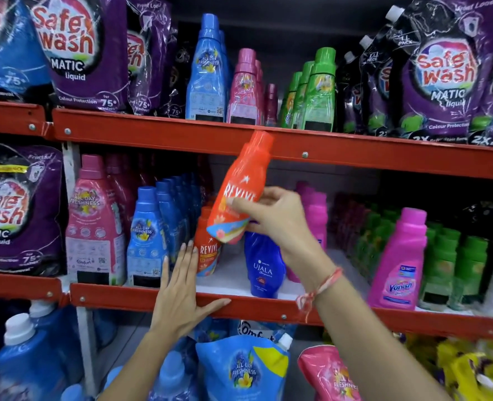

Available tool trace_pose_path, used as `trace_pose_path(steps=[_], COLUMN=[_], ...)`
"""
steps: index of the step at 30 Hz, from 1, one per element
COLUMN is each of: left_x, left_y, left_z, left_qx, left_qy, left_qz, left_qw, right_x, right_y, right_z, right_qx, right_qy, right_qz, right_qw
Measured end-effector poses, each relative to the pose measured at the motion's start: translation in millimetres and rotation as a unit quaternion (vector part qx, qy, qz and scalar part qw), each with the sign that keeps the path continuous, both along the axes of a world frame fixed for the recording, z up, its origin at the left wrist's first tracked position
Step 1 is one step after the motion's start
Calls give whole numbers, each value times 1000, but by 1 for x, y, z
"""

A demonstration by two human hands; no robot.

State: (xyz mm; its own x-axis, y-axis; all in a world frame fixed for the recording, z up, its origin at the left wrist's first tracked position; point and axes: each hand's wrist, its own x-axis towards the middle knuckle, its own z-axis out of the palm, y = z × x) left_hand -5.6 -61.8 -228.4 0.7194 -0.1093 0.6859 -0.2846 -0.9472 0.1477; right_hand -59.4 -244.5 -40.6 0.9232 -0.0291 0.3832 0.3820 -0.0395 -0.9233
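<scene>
Shelving of red painted metal [141, 299] holds stock; before its middle tier the tilted orange plastic Revive bottle [239, 180] is pinched low by the right hand [274, 218], probably angled to clear the upper rail [355, 157]. The left hand [181, 287], fingers straight together, rests on that tier's edge, seemingly bracing.

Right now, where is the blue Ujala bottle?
In the head view, the Ujala bottle stands mid-frame on the middle shelf, just below the tilted Revive bottle that the right hand grips.

Bright, even overhead light; glare streaks the purple pouches [439, 73] above the red shelf [181, 134]; edges bow, the right hand [271, 212] slightly blurred.
</scene>
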Motion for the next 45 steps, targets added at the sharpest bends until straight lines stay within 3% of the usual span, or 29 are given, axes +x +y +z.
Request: trace_pose_path(steps=[4,13,21,36,41,45], left_x=[0,2,3,1,2,3], left_y=[0,-1,-1,-2,0,-1], left_z=[0,-2,-1,-1,-2,-3], left_qx=[-5,5,12,10,3,-5], left_qy=[2,9,8,10,12,7], left_qz=[0,19,23,20,14,8], left_qw=[1000,1000,1000,1000,1000,1000], right_x=[14,55,70,64,47,31], right_y=[11,38,50,31,-5,-49], right_z=[-37,-90,-107,-112,-111,-117], right_qx=[-90,-198,-226,-231,-187,-91], right_qy=[3,69,94,52,-25,-125], right_qz=[-61,-107,-94,-52,-101,-209], right_qw=[994,972,965,970,977,965])
